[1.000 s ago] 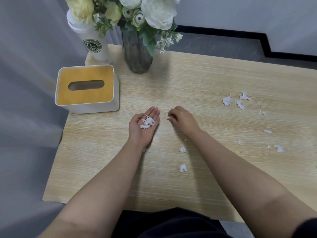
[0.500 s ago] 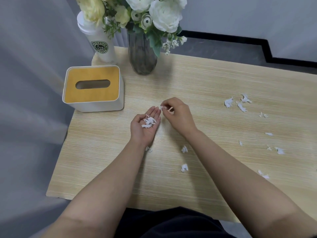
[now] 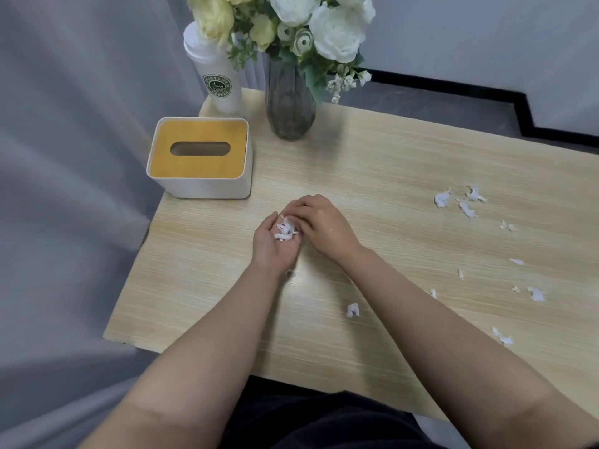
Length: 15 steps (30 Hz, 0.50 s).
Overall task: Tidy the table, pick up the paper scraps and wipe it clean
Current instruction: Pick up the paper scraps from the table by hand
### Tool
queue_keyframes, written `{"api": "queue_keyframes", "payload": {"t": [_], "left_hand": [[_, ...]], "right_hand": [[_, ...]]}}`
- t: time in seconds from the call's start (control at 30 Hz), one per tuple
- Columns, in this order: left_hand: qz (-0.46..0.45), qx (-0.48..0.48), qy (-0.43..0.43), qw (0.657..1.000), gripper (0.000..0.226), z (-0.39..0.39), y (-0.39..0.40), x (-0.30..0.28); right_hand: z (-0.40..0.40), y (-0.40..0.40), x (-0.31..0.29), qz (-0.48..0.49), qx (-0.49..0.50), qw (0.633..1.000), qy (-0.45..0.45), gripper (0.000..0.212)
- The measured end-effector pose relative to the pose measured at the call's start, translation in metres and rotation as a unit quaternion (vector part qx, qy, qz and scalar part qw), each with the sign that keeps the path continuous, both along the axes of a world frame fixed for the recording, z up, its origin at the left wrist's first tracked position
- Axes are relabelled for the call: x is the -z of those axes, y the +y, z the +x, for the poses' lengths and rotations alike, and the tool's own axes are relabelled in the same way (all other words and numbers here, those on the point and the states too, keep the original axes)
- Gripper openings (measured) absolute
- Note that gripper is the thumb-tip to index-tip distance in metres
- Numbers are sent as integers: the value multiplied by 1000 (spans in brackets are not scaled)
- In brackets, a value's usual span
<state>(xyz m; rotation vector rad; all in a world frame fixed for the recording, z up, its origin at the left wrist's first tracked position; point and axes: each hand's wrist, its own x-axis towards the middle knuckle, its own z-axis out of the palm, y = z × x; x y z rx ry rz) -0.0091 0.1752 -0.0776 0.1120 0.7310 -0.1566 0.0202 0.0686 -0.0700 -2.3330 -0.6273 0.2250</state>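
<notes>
My left hand lies palm up over the middle of the light wooden table, cupping a small pile of white paper scraps. My right hand reaches over it from the right, its curled fingertips down on the pile and pinching a scrap. One loose scrap lies near my right forearm. A cluster of scraps sits at the far right, and several more are strewn toward the right edge. No cloth is in view.
A white tissue box with a wooden lid stands at the back left. Behind it are a white lidded cup and a glass vase of flowers. Grey curtain hangs left of the table.
My right hand lifted a scrap off the table and carried it left onto my left palm. The left hand stayed put. The view shifted slightly.
</notes>
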Motion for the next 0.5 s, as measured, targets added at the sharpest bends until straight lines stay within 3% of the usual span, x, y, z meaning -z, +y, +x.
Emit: {"api": "queue_keyframes", "payload": {"t": [0.37, 0.5], "left_hand": [[29, -50, 8, 998, 31, -44, -12, -4], [58, -71, 28, 995, 32, -65, 4, 3]], "right_hand": [[-30, -21, -5, 23, 72, 997, 6, 13], [-33, -29, 10, 5, 100, 993, 61, 12]]}}
